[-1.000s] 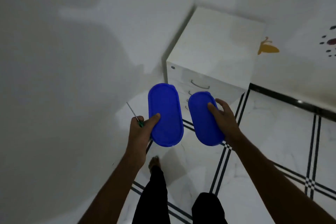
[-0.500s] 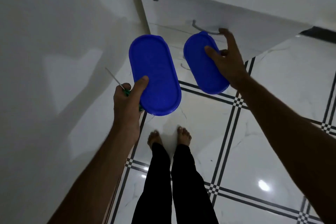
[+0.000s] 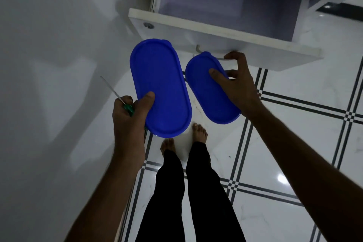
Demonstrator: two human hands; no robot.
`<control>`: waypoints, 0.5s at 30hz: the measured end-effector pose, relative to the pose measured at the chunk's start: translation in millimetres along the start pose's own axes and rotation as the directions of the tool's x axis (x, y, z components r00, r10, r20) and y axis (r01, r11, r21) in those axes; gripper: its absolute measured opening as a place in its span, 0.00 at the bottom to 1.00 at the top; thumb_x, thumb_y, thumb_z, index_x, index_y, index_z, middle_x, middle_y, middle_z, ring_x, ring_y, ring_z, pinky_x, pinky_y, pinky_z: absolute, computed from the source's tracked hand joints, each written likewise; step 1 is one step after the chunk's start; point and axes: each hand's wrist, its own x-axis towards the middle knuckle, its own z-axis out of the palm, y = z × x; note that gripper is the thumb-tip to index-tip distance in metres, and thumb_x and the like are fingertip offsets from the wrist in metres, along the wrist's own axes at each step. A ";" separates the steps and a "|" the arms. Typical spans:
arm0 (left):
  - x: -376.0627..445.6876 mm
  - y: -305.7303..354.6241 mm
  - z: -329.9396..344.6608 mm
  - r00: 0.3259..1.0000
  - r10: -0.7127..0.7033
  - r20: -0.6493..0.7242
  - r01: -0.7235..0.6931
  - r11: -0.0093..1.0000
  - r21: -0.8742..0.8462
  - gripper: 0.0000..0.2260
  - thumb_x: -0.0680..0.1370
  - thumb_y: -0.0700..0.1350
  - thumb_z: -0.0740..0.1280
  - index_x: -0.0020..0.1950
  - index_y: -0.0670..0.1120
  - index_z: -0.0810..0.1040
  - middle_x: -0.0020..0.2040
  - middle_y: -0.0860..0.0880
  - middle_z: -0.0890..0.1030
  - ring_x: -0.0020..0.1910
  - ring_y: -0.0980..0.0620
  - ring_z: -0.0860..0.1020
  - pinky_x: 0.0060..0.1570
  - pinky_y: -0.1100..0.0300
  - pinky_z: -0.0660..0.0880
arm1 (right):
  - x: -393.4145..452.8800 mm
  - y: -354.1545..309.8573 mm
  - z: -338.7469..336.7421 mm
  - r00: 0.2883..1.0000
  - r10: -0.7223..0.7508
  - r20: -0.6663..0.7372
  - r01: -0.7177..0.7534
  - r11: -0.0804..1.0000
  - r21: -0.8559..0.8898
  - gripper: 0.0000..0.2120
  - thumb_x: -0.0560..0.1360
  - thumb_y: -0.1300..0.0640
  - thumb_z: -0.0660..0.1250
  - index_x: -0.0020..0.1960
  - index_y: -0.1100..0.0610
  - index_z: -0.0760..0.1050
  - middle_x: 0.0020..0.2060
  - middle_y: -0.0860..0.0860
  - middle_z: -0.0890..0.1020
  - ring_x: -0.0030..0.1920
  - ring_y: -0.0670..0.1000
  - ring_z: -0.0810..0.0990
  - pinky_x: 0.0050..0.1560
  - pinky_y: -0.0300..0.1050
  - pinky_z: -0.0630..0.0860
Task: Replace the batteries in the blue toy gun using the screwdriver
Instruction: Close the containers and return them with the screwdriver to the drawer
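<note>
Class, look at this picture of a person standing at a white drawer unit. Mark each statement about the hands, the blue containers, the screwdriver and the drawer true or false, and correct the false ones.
1. The left hand holds a blue container and a green-handled screwdriver together. True.
2. The top drawer is closed. False: it is pulled out, and its inside shows.
3. The right hand holds the smaller blue container with its thumb on the lid. True.
4. The right hand's fingers are clear of the drawer handle. False: they reach the handle.
5. The person wears shoes. False: both feet are bare on the tiled floor.
</note>
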 end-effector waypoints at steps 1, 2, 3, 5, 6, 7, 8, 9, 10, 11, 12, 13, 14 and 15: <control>-5.7 -2.0 -7.7 1.000 0.004 0.003 -0.004 1.000 0.011 0.19 0.65 0.53 0.76 0.44 0.47 0.68 0.44 0.49 0.79 0.37 0.57 0.80 0.31 0.67 0.75 | -9.8 2.3 4.6 1.000 0.014 0.008 -0.014 1.000 -0.004 0.25 0.75 0.43 0.70 0.67 0.47 0.64 0.52 0.43 0.78 0.49 0.47 0.82 0.41 0.47 0.82; -12.2 -4.4 -15.5 1.000 0.001 0.006 -0.001 1.000 0.021 0.20 0.63 0.55 0.75 0.43 0.48 0.68 0.42 0.49 0.79 0.37 0.57 0.80 0.30 0.67 0.74 | -20.5 5.0 8.6 1.000 0.023 0.012 -0.023 1.000 -0.008 0.25 0.75 0.43 0.70 0.67 0.47 0.64 0.54 0.44 0.78 0.50 0.48 0.81 0.42 0.48 0.82; -18.8 -6.7 -23.1 1.000 -0.006 0.009 0.005 1.000 0.029 0.20 0.62 0.56 0.74 0.43 0.48 0.68 0.42 0.50 0.78 0.37 0.57 0.80 0.30 0.67 0.74 | -32.2 7.2 11.9 0.999 0.033 0.013 -0.033 0.999 -0.002 0.26 0.74 0.43 0.70 0.67 0.47 0.64 0.57 0.45 0.77 0.52 0.48 0.81 0.43 0.50 0.83; -29.2 -10.5 -36.6 1.000 -0.023 0.008 0.022 0.999 0.045 0.21 0.60 0.58 0.74 0.43 0.49 0.69 0.41 0.50 0.79 0.37 0.56 0.79 0.30 0.67 0.74 | -51.3 11.8 17.5 0.997 0.071 0.023 -0.071 0.997 0.018 0.27 0.73 0.42 0.71 0.67 0.46 0.63 0.61 0.44 0.75 0.55 0.49 0.80 0.46 0.55 0.83; -33.1 -11.4 -42.4 1.000 -0.028 0.010 0.027 0.998 0.052 0.22 0.59 0.59 0.74 0.42 0.49 0.69 0.41 0.50 0.79 0.38 0.55 0.80 0.30 0.67 0.75 | -60.0 13.3 20.3 0.995 0.091 0.027 -0.092 0.995 0.029 0.27 0.73 0.42 0.71 0.67 0.46 0.63 0.61 0.43 0.75 0.56 0.49 0.80 0.46 0.57 0.83; -38.1 -11.5 -49.4 0.999 -0.030 0.012 0.029 0.998 0.062 0.22 0.59 0.59 0.74 0.43 0.49 0.69 0.41 0.50 0.79 0.39 0.55 0.80 0.31 0.66 0.75 | -70.8 14.2 24.3 0.993 0.111 0.030 -0.112 0.993 0.036 0.27 0.73 0.42 0.71 0.67 0.45 0.64 0.60 0.42 0.75 0.55 0.49 0.80 0.46 0.58 0.83; -39.8 -11.9 -52.7 0.999 -0.030 0.018 0.029 0.997 0.065 0.23 0.58 0.59 0.73 0.43 0.49 0.69 0.42 0.50 0.80 0.39 0.55 0.80 0.32 0.66 0.76 | -76.9 15.3 26.3 0.992 0.125 0.029 -0.126 0.991 0.039 0.27 0.73 0.42 0.71 0.67 0.45 0.64 0.57 0.40 0.76 0.54 0.48 0.80 0.47 0.58 0.83; -42.3 -11.3 -57.5 0.999 -0.031 0.025 0.029 0.997 0.070 0.23 0.58 0.59 0.73 0.43 0.49 0.69 0.43 0.50 0.80 0.40 0.55 0.81 0.32 0.65 0.76 | -85.3 15.9 29.5 0.991 0.133 0.024 -0.134 0.990 0.040 0.27 0.73 0.43 0.71 0.67 0.45 0.64 0.54 0.38 0.76 0.53 0.47 0.80 0.47 0.57 0.83; -43.9 -10.4 -60.1 0.999 -0.033 0.030 0.030 0.997 0.069 0.23 0.58 0.59 0.74 0.44 0.49 0.69 0.43 0.50 0.80 0.40 0.54 0.81 0.32 0.65 0.76 | -91.2 16.3 31.7 0.990 0.139 0.021 -0.140 0.989 0.037 0.26 0.73 0.43 0.71 0.67 0.46 0.64 0.51 0.36 0.75 0.52 0.46 0.80 0.47 0.56 0.83; -44.8 -10.1 -62.4 0.999 -0.033 0.034 0.031 0.997 0.071 0.24 0.59 0.59 0.74 0.44 0.49 0.69 0.44 0.49 0.80 0.41 0.54 0.81 0.33 0.65 0.77 | -96.7 15.8 33.6 0.989 0.144 0.020 -0.144 0.989 0.035 0.26 0.74 0.43 0.71 0.66 0.45 0.64 0.50 0.36 0.75 0.52 0.45 0.80 0.46 0.55 0.83; -45.6 -9.4 -63.6 0.999 -0.032 0.038 0.029 0.997 0.077 0.24 0.59 0.59 0.74 0.45 0.48 0.69 0.46 0.48 0.79 0.43 0.53 0.81 0.34 0.65 0.77 | -101.0 15.6 34.9 0.989 0.149 0.021 -0.149 0.988 0.033 0.25 0.74 0.43 0.71 0.66 0.45 0.64 0.51 0.37 0.76 0.52 0.46 0.80 0.46 0.55 0.83; -46.0 -8.3 -64.3 0.999 -0.030 0.042 0.027 0.996 0.086 0.25 0.59 0.60 0.74 0.45 0.48 0.69 0.47 0.47 0.79 0.44 0.52 0.81 0.35 0.64 0.77 | -105.3 14.6 35.8 0.988 0.155 0.023 -0.156 0.987 0.033 0.25 0.74 0.43 0.71 0.66 0.45 0.64 0.53 0.39 0.77 0.53 0.47 0.80 0.46 0.54 0.83; -46.8 -6.0 -64.1 0.999 -0.027 0.044 0.022 0.995 0.097 0.25 0.59 0.60 0.74 0.46 0.49 0.69 0.48 0.46 0.79 0.45 0.52 0.81 0.36 0.64 0.78 | -109.6 12.4 35.4 0.987 0.159 0.026 -0.159 0.987 0.031 0.25 0.74 0.43 0.70 0.67 0.44 0.64 0.55 0.42 0.77 0.53 0.48 0.80 0.45 0.53 0.83; -46.8 -4.1 -63.6 0.999 -0.018 0.045 0.013 0.994 0.108 0.25 0.58 0.60 0.74 0.46 0.49 0.69 0.48 0.46 0.79 0.45 0.52 0.81 0.36 0.64 0.78 | -113.8 10.2 34.0 0.986 0.162 0.031 -0.163 0.986 0.030 0.25 0.75 0.43 0.70 0.67 0.44 0.64 0.55 0.43 0.77 0.54 0.48 0.81 0.44 0.52 0.83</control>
